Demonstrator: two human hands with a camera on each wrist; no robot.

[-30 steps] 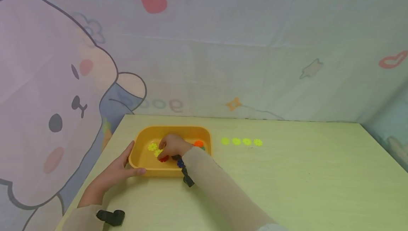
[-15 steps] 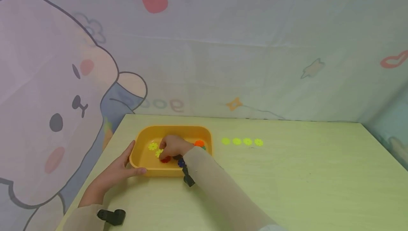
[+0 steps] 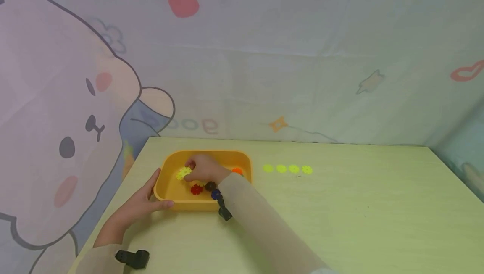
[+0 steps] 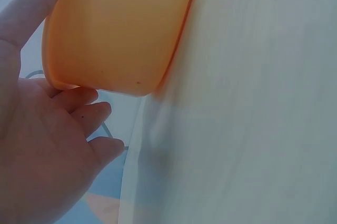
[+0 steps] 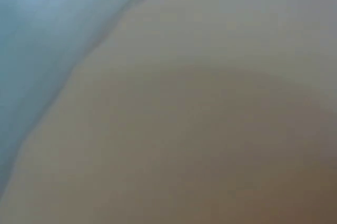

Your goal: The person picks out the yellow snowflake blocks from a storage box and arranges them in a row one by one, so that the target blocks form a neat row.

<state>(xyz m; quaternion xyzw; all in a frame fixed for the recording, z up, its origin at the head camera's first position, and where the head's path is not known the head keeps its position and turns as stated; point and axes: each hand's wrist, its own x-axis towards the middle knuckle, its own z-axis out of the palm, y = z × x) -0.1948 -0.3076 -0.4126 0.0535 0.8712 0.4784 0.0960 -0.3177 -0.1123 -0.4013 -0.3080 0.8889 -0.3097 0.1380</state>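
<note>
My left hand [image 3: 138, 206] holds the left end of a yellow plastic tray [image 3: 189, 206], thumb at its front wall and fingers at its left side. In the left wrist view the tray wall [image 4: 121, 34] appears orange, between the thumb and the fingers of the hand [image 4: 47, 150]. Inside the tray, my right hand [image 3: 204, 169] pinches a yellow flower-shaped disc [image 3: 185, 171], overlapping or close beside another yellow one. A red disc [image 3: 196, 189], a dark brown disc [image 3: 210, 186], a blue disc [image 3: 216, 194] and an orange disc [image 3: 237, 171] lie nearby. The right wrist view is blurred.
Several yellow-green discs [image 3: 293, 169] lie in a row on the pale table [image 3: 340, 206], right of the tray. A printed cloth [image 3: 264, 55] hangs behind the table. Each wrist wears a small black camera [image 3: 133, 259].
My right hand has moved slightly up and back with the yellow disc, away from the red one, which now shows whole beside the brown disc. The left hand stays on the tray.
</note>
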